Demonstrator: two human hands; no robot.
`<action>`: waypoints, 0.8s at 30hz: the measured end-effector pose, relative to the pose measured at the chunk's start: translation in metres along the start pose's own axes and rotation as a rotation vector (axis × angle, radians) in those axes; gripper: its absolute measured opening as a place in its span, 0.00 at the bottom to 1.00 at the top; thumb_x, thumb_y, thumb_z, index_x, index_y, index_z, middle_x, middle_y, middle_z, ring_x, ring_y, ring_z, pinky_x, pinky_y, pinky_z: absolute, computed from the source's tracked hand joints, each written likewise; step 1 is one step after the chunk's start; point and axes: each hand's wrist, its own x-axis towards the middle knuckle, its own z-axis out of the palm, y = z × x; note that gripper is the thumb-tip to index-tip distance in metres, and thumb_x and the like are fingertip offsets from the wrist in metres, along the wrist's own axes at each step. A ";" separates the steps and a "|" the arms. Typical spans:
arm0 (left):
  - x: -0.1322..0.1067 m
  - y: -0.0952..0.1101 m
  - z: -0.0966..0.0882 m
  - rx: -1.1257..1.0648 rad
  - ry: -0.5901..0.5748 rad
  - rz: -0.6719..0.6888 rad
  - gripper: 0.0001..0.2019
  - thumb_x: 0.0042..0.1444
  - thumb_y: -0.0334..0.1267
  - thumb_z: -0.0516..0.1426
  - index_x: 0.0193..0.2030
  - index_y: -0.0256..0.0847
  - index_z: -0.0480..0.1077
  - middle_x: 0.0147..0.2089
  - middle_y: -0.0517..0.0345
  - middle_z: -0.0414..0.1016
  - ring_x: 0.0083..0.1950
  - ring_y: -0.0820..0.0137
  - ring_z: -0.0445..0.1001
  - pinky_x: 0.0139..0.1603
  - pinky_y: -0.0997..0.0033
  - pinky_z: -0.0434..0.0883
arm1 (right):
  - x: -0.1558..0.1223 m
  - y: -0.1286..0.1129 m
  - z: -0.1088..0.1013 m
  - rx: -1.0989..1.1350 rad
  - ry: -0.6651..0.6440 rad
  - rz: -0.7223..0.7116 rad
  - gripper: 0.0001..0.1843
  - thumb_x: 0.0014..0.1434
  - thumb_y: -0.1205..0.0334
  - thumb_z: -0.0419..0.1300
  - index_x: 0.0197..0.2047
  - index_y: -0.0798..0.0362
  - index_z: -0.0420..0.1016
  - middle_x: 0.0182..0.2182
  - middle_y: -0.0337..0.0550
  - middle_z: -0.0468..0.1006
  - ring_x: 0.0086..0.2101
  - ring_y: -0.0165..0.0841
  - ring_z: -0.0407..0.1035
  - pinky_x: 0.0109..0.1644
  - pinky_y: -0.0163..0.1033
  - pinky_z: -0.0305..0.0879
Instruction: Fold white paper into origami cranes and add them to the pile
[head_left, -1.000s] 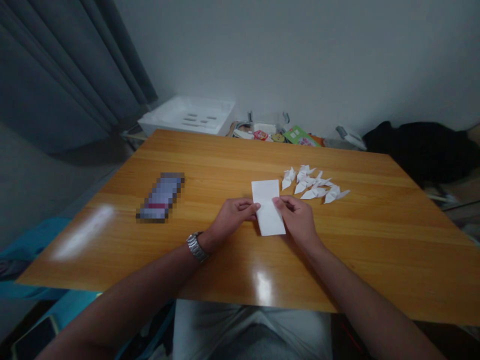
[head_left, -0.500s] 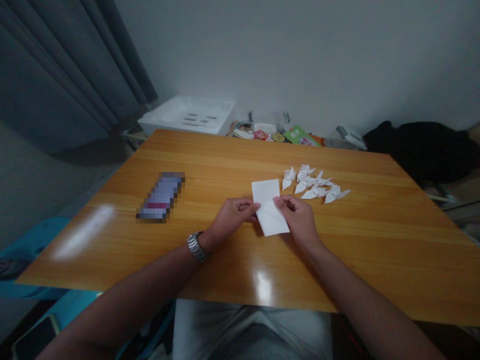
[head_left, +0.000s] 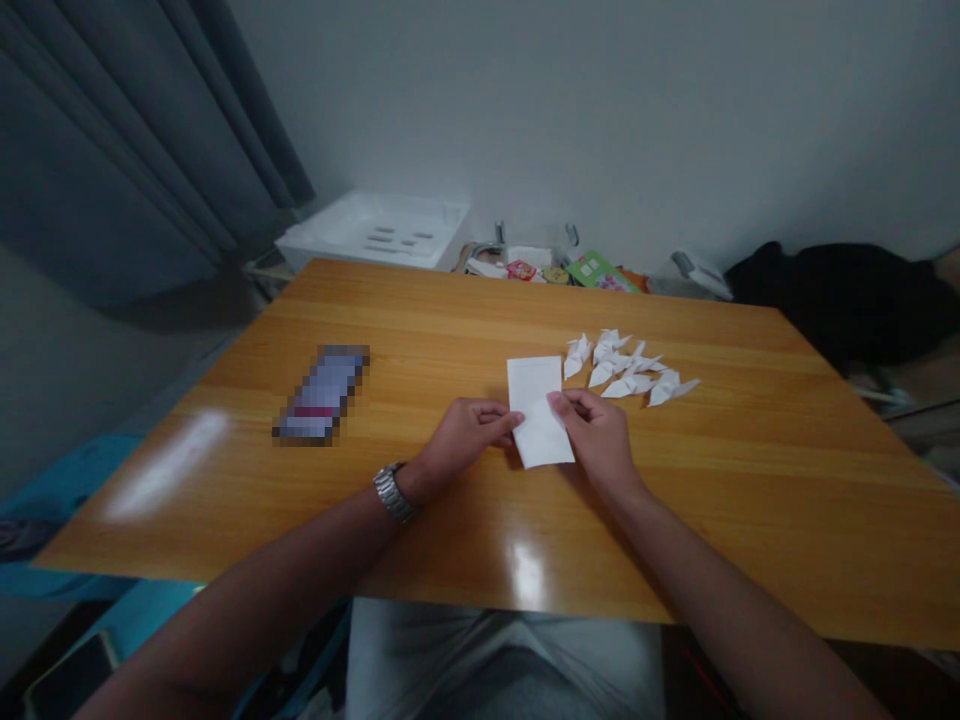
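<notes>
So, going left to right: over by the left edge of the glossy orange-brown wooden table (head_left: 750,480) there's a flat, dark-rimmed rectangular phone (head_left: 322,395), screen pixelated. Next is the left hand (head_left: 476,425), silver metal link watch (head_left: 394,493) on the wrist, pinching the left side of a plain white rectangular piece of paper (head_left: 540,425), thumb on top, other fingers curled. The paper's around the middle of the table, roughly between near and far edges. The right hand (head_left: 600,435) grips its right side the same way, thumb on top. Just past that, toward the far right corner, sits a bunch of small pointed white folded-paper shapes (head_left: 630,384), at least five; they overlap, so no exact count. Those look finished to me. The held one's a flat rectangle, no points folded yet, so I'd call it early days. Can't tell if it's doubled over.
</notes>
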 end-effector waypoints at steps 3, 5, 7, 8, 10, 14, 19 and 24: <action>-0.001 0.001 -0.001 0.038 0.002 0.013 0.15 0.59 0.48 0.64 0.36 0.34 0.80 0.37 0.49 0.84 0.34 0.70 0.81 0.36 0.75 0.77 | 0.000 0.000 -0.001 0.020 -0.005 0.014 0.19 0.60 0.45 0.65 0.36 0.54 0.83 0.29 0.43 0.82 0.29 0.35 0.72 0.31 0.37 0.65; -0.001 0.001 -0.001 0.043 0.004 0.018 0.15 0.59 0.48 0.64 0.37 0.34 0.80 0.37 0.49 0.84 0.35 0.70 0.81 0.37 0.75 0.77 | 0.000 0.000 -0.002 0.037 -0.017 0.020 0.18 0.59 0.45 0.65 0.35 0.53 0.82 0.28 0.42 0.81 0.29 0.34 0.71 0.31 0.37 0.65; 0.000 -0.001 -0.001 0.045 0.009 0.029 0.16 0.59 0.48 0.64 0.37 0.35 0.80 0.37 0.49 0.84 0.35 0.70 0.81 0.36 0.74 0.77 | 0.001 -0.002 -0.003 0.055 -0.038 0.026 0.18 0.59 0.45 0.66 0.35 0.53 0.82 0.29 0.42 0.81 0.29 0.34 0.71 0.33 0.37 0.66; 0.000 -0.001 -0.001 0.047 0.013 0.036 0.16 0.59 0.48 0.64 0.37 0.35 0.80 0.37 0.50 0.84 0.35 0.70 0.81 0.36 0.74 0.77 | 0.002 -0.002 -0.003 0.066 -0.050 0.032 0.18 0.59 0.45 0.66 0.35 0.53 0.82 0.29 0.42 0.81 0.29 0.34 0.72 0.33 0.38 0.66; 0.001 -0.002 -0.002 0.052 0.020 0.043 0.16 0.59 0.49 0.64 0.37 0.35 0.80 0.37 0.50 0.84 0.34 0.70 0.80 0.36 0.74 0.77 | 0.003 -0.002 -0.003 0.104 -0.072 0.050 0.17 0.58 0.46 0.67 0.37 0.53 0.82 0.32 0.42 0.83 0.31 0.35 0.73 0.35 0.38 0.68; 0.003 -0.002 -0.004 0.031 0.059 0.049 0.16 0.59 0.48 0.64 0.37 0.34 0.79 0.37 0.50 0.84 0.34 0.69 0.80 0.35 0.75 0.76 | 0.006 0.000 -0.005 0.190 -0.121 0.076 0.18 0.56 0.46 0.69 0.41 0.52 0.82 0.36 0.43 0.84 0.34 0.36 0.75 0.40 0.40 0.70; 0.004 0.000 -0.007 0.056 0.103 0.072 0.16 0.58 0.49 0.64 0.36 0.35 0.79 0.38 0.49 0.84 0.36 0.68 0.81 0.36 0.74 0.76 | 0.008 0.003 -0.008 0.094 -0.189 0.057 0.17 0.55 0.46 0.69 0.33 0.53 0.81 0.31 0.44 0.83 0.31 0.35 0.75 0.39 0.40 0.70; 0.005 -0.002 -0.005 -0.015 0.109 0.055 0.18 0.59 0.51 0.64 0.41 0.35 0.79 0.41 0.48 0.84 0.38 0.68 0.82 0.38 0.73 0.78 | 0.006 0.004 -0.007 0.055 -0.169 0.053 0.19 0.57 0.44 0.67 0.33 0.54 0.81 0.31 0.44 0.83 0.30 0.36 0.75 0.37 0.40 0.70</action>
